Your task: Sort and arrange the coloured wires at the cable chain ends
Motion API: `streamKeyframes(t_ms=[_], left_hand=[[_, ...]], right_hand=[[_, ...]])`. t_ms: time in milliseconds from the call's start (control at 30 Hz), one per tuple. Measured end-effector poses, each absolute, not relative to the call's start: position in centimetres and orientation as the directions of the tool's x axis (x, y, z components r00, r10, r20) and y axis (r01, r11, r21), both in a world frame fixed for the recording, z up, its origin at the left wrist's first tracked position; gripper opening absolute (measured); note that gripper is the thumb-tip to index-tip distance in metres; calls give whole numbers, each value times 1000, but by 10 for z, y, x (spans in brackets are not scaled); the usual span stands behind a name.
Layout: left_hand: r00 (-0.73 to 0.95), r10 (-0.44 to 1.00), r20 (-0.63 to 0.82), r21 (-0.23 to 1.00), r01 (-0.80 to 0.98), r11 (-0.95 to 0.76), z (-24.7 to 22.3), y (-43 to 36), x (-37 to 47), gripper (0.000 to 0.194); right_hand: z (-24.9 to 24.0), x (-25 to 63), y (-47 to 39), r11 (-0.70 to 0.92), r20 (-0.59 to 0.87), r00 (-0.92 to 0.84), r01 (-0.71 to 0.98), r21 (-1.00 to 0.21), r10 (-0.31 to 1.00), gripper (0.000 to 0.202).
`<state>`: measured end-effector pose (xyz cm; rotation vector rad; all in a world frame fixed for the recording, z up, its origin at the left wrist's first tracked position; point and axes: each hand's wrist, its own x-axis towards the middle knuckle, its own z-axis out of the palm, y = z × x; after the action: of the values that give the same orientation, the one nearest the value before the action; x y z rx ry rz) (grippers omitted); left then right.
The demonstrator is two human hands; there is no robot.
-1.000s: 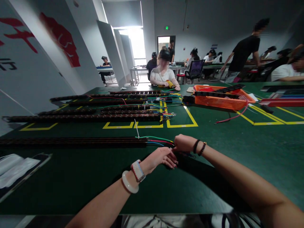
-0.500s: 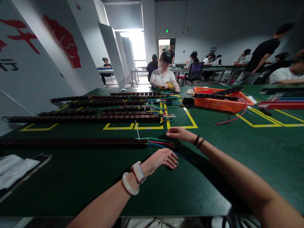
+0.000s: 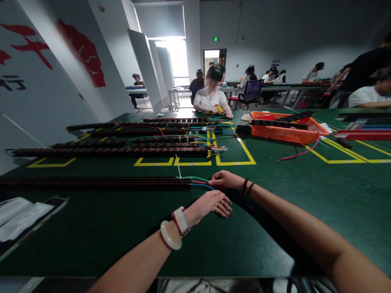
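Note:
A long black-sleeved wiring harness (image 3: 128, 184) lies across the table in front of me, and green, red and blue wires (image 3: 200, 182) come out of its right end. My right hand (image 3: 227, 180) is at these wires, its thumb and fingertips pinched together on them near their free ends. Which of the wires are in the pinch is partly hidden by the fingers. Just nearer to me, my left hand (image 3: 216, 203) hovers over the table beside the blue wire, fingers stretched and slightly apart, holding nothing. A white cable tie (image 3: 178, 167) sticks up from the harness near its right end.
More black harnesses (image 3: 116, 152) lie in rows farther back, over yellow tape outlines (image 3: 192, 164). An orange basket (image 3: 281, 133) stands at the back right, with a loose pink wire (image 3: 293, 156) before it. At left lies white packaging (image 3: 27, 217). A person (image 3: 212, 95) sits opposite.
My right hand has moved left and toward me, down onto the wires, and its fingertips have closed on them. My left hand has hardly moved.

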<state>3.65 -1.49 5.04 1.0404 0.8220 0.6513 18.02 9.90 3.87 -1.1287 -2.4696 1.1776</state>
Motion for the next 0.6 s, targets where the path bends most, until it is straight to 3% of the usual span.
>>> streamKeyframes(t_ms=[200,333,500,600], left_hand=[[542,792,-280,911,-111,398,48,-14,36,36],[540,789,-293,894,-139,426,46,-13,37,34],[541,778,-319,856,-187,481,46,-13,35,31],[526,780,-338,819,-243,519,48,-11,32,34]], right_hand=[[42,179,95,361,-149,-750,470,-805,644,58],[43,180,94,394,-185,-772,495,-774,608,56],[45,178,90,538,-127,-762,554,-636,634,48],[51,175,82,704,29,-770,567,-428,638,36]])
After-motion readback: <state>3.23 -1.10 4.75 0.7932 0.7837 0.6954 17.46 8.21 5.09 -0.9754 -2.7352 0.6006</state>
